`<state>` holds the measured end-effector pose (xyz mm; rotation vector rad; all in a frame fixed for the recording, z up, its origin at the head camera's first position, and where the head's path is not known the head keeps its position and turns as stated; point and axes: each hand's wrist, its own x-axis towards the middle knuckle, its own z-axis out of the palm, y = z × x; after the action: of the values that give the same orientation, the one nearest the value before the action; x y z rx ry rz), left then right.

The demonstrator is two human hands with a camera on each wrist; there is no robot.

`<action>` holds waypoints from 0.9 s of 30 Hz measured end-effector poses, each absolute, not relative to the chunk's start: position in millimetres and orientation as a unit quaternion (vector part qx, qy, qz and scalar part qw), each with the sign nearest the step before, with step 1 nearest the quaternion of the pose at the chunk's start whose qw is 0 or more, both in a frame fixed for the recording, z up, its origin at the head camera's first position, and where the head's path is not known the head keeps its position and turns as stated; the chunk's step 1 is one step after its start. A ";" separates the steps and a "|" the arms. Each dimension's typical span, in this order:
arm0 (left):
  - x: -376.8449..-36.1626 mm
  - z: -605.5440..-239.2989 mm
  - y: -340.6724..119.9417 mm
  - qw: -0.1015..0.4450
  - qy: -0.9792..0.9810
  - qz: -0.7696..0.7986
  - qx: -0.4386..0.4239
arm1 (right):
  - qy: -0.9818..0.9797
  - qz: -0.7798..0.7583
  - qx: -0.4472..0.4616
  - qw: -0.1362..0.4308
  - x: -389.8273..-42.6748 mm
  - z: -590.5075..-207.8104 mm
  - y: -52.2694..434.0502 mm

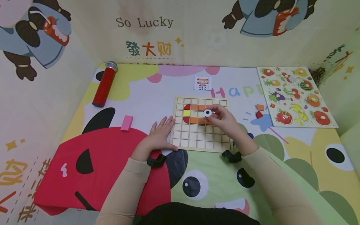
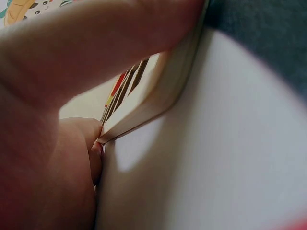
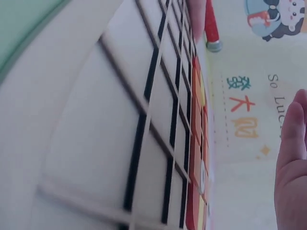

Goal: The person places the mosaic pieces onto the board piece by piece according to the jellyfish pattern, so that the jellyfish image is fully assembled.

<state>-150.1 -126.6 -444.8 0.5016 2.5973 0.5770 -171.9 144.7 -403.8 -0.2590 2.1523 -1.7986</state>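
While pinching a round white piece with the right hand over the board, touches its left edge with the spread left hand.

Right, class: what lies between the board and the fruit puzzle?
Head view: by the puzzle, an orange square and red piece; nearer the board, blue bits beside the right arm, which partly hides the gap.

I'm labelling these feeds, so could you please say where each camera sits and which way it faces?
Head: on the head, looking forward and down at the grid board; left hand, right hand, sleeves show.
Left wrist: on that wrist, facing the board's edge; left hand shows.
Right wrist: on that wrist, facing across the board; right hand shows.
Head and right wrist share the red microphone.
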 end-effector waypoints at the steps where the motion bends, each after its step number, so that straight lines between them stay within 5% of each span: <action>1: -150.3 -444.9 -126.5 0.216 0.937 0.207 0.181 | 0.742 -0.643 -0.085 0.170 -173.1 -404.5 143.5; 11: -152.3 -445.9 -127.1 0.216 0.937 0.209 0.179 | 0.720 -0.653 -0.009 0.236 -180.3 -410.7 138.3; 27: -151.3 -447.2 -126.2 0.215 0.938 0.205 0.180 | 0.786 -0.572 0.004 0.235 -183.5 -417.0 138.1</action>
<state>-151.3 -126.2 -447.2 0.4988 2.5999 0.5688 -183.5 138.1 -417.0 0.0106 2.1565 -1.5685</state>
